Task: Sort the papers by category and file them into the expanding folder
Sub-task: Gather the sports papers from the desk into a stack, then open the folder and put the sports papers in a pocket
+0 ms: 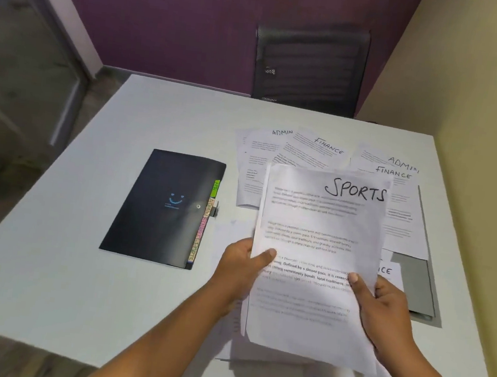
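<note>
Stack (pixel 318 242) of papers, top sheet headed SPORTS, held above the near worktop (pixel 47 258). Left hand (pixel 244 259) and right hand (pixel 383 299) each clamp a side edge, thumbs on the face, fingers behind. Loose sheets (pixel 316 152) headed ADMIN and FINANCE lie fanned beyond the stack, some resting on a grey file (pixel 421 288) at right. Folder (pixel 158 206) lies flat and closed to the left, apart from the stack, coloured tabs (pixel 204 223) showing along its right edge. Step in hand, by judgement: reading headings to group papers; filing not yet begun. Next move probably calls for freeing one hand, opening the folder and matching the SPORTS heading to a tab.
</note>
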{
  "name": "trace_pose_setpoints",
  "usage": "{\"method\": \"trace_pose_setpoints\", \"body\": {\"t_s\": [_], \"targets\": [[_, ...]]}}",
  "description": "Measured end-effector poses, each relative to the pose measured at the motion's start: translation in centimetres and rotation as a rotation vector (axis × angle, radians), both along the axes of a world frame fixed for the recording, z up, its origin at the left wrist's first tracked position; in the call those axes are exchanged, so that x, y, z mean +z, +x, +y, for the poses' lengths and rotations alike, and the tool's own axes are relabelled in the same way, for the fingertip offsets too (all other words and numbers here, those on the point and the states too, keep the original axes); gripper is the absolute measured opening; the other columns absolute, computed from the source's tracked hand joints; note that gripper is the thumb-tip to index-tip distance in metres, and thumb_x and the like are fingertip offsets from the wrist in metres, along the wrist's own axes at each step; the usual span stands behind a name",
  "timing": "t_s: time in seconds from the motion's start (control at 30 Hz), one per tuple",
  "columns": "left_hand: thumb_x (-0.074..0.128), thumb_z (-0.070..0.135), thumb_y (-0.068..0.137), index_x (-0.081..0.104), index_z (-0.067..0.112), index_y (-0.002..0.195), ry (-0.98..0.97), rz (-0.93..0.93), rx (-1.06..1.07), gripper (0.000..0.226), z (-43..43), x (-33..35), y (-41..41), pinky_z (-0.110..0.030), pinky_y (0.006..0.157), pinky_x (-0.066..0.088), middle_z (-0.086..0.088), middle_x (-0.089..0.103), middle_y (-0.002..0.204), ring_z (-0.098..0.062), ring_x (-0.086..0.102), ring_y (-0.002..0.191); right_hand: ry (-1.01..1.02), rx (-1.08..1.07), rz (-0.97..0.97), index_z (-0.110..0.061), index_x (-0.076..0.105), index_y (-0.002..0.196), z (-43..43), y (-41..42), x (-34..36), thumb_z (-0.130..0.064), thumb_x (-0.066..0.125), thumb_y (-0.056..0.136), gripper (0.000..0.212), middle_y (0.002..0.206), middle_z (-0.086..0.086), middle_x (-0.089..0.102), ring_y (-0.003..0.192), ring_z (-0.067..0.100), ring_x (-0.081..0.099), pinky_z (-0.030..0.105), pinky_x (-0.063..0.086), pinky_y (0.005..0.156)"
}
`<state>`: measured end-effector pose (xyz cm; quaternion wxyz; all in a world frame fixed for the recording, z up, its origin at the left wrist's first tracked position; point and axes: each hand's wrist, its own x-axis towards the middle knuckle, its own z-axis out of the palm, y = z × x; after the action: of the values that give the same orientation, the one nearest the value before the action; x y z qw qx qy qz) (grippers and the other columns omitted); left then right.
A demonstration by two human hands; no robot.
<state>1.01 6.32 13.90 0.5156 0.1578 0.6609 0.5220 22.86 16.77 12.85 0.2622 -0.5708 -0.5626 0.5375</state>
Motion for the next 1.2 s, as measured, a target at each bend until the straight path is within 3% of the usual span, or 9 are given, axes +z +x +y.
{"method": "trace_pose_setpoints", "body": {"t_s": [0.17,0.27,0.37,0.47,0.57,0.7,0.87,1.03,1.2], "targets": [[0.062,0.037,0.094,0.072,0.017,0.091,-0.096,0.213,0.004,0.023,-2.9,-3.1,-3.3,-0.028,0.072,0.053,0.003,0.076,0.091,-0.013,0.07,0.08,-0.078,-0.135,0.067,-0.023,0.073,0.09,-1.0,-2.6,-0.3,-0.02,0.067,0.093,0.008,0.082,-0.008,0.079,0.085,0.027,0.073,0.048,0.057,0.088],[0.064,0.038,0.089,0.069,0.025,0.094,-0.253,0.603,-0.102,0.015,-5.1,-6.1,-7.2,-0.033,0.076,0.056,0.01,0.071,0.092,-0.014,0.068,0.083,-0.106,-0.18,0.067,-0.021,0.073,0.094,-2.2,-4.2,-0.6,-0.019,0.067,0.093,0.006,0.092,0.002,0.078,0.09,0.03,0.073,0.052,0.056,0.091],[0.07,0.038,0.083,0.064,0.026,0.105,-0.412,1.044,-0.305,0.026,-7.2,-8.8,-10.9,-0.036,0.082,0.053,0.009,0.063,0.105,-0.02,0.063,0.097,-0.134,-0.22,0.06,-0.017,0.073,0.099,-3.6,-5.7,-1.1,-0.02,0.067,0.093,0.009,0.098,0.009,0.077,0.092,0.031,0.073,0.057,0.055,0.092],[0.078,0.04,0.073,0.058,0.024,0.11,-0.442,1.254,-0.443,0.045,-8.0,-10.7,-13.6,-0.035,0.087,0.049,0.002,0.058,0.121,-0.023,0.058,0.112,-0.152,-0.258,0.047,-0.01,0.072,0.108,-5.0,-6.9,-1.5,-0.02,0.067,0.094,0.019,0.102,0.012,0.076,0.093,0.032,0.072,0.057,0.054,0.092],[0.081,0.046,0.071,0.043,0.023,0.131,-0.431,1.366,-0.538,0.075,-8.1,-12.0,-15.3,-0.041,0.109,0.037,-0.006,0.037,0.152,-0.029,0.032,0.143,-0.177,-0.267,0.027,-0.011,0.073,0.104,-6.2,-7.6,-1.7,-0.02,0.067,0.093,0.015,0.1,0.012,0.076,0.093,0.033,0.072,0.058,0.054,0.093],[0.074,0.055,0.075,0.035,0.021,0.141,-0.423,1.46,-0.66,0.083,-7.6,-12.9,-17.1,-0.047,0.115,0.026,-0.006,0.026,0.159,-0.029,0.02,0.149,-0.189,-0.267,0.004,-0.006,0.071,0.11,-6.8,-7.9,-1.3,-0.019,0.066,0.094,0.021,0.101,0.015,0.075,0.092,0.034,0.072,0.06,0.053,0.092],[0.055,0.053,0.091,0.034,0.018,0.142,-0.396,1.585,-0.834,0.066,-7.4,-13.0,-18.4,-0.048,0.098,0.043,-0.007,0.028,0.158,-0.03,0.03,0.144,-0.197,-0.28,-0.032,-0.006,0.07,0.112,-6.5,-8.0,-1.2,-0.017,0.064,0.095,0.021,0.101,0.016,0.074,0.092,0.035,0.072,0.059,0.052,0.094],[0.07,0.013,0.085,0.033,0.015,0.145,-0.348,1.601,-0.934,0.07,-7.4,-12.2,-19.2,-0.043,0.066,0.059,-0.016,0.026,0.159,-0.035,0.049,0.13,-0.203,-0.28,-0.017,-0.003,0.069,0.116,-6.3,-8.5,-1.7,-0.015,0.063,0.096,0.024,0.1,0.012,0.074,0.091,0.032,0.071,0.055,0.051,0.095],[0.049,0.005,0.097,0.04,0.005,0.139,-0.578,1.641,-1.017,0.043,-6.2,-10.4,-21.2,-0.043,0.074,0.055,-0.025,0.003,0.162,-0.036,0.039,0.135,-0.215,-0.251,0.021,-0.005,0.071,0.111,-6.1,-9.6,-1.9,-0.015,0.065,0.094,0.021,0.089,0.003,0.078,0.093,0.034,0.071,0.055,0.052,0.093]]}}
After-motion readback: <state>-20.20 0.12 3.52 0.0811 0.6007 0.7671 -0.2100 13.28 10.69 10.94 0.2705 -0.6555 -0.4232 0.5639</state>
